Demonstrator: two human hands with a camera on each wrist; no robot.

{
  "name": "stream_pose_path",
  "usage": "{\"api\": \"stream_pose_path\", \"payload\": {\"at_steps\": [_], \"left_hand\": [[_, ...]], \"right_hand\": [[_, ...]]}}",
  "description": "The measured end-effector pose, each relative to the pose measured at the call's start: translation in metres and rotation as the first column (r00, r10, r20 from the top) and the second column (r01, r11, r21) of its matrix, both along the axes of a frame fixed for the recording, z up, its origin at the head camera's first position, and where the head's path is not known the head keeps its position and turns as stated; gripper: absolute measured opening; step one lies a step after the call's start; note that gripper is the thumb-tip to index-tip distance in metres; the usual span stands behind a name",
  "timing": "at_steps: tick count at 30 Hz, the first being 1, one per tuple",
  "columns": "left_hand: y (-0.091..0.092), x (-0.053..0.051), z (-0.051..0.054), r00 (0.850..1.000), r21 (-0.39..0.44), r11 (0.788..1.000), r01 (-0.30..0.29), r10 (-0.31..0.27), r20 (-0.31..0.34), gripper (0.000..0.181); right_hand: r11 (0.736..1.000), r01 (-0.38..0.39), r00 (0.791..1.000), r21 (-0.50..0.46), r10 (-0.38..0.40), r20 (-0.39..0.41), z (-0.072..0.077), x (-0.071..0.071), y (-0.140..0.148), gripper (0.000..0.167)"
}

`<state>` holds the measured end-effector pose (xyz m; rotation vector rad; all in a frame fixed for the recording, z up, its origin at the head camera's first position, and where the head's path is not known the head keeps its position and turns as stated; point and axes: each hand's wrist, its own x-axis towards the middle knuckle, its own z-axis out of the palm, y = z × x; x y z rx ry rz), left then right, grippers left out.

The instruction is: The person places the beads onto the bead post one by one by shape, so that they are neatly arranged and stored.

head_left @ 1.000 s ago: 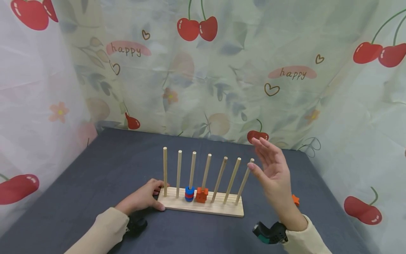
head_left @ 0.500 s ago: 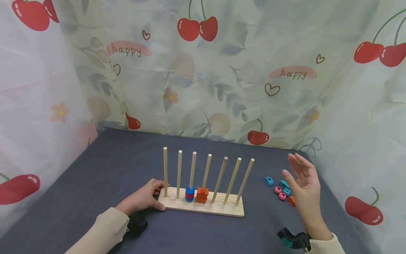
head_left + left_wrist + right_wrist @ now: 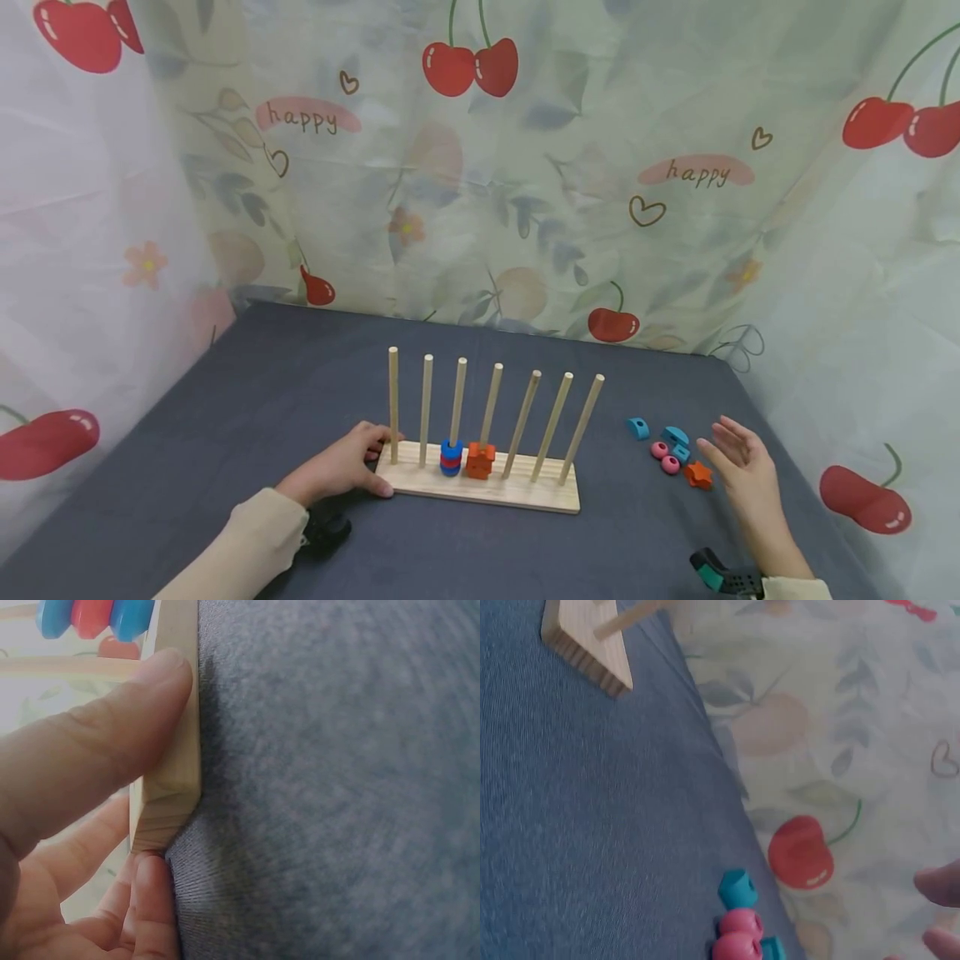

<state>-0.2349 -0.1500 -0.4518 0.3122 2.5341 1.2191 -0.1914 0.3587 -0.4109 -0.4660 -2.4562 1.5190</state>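
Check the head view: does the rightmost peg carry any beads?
No, the rightmost peg stands bare from its tip down to the wooden base.

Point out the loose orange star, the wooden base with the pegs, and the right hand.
Orange star (image 3: 698, 476): head view, middle of the star.
Wooden base (image 3: 480, 489): head view, bare wood in front of the beads.
Right hand (image 3: 751, 477): head view, middle of the hand.
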Motion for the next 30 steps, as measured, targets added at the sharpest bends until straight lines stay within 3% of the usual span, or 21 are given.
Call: {"api": "stream_pose_path", "payload": {"at_steps": [6, 10, 20, 30], "left_hand": [[0.0, -0.001, 0.0, 1.0, 0.002, 1.0, -0.001, 0.001, 0.002, 0.07], [0.001, 0.0, 0.002, 1.0, 0.004, 1.0, -0.005, 0.005, 0.006, 0.07], [0.001, -0.001, 0.001, 1.0, 0.003, 1.0, -0.015, 0.015, -0.001, 0.07], [0.002, -0.001, 0.0, 1.0, -0.009, 1.0, -0.026, 0.026, 0.015, 0.069]], "right_hand": [[0.998, -0.057, 0.98, 0.007, 0.054, 0.191, -0.013, -0.009, 0.02, 0.086], [0.994, -0.108, 0.96, 0.033, 0.095, 0.265, -0.023, -0.013, 0.029, 0.086], [0.981, -0.173, 0.941, 0.091, 0.138, 0.308, -0.04, -0.02, 0.038, 0.09], [0.974, -0.176, 0.932, 0.144, 0.117, 0.344, -0.042, -0.023, 0.038, 0.075]]}}
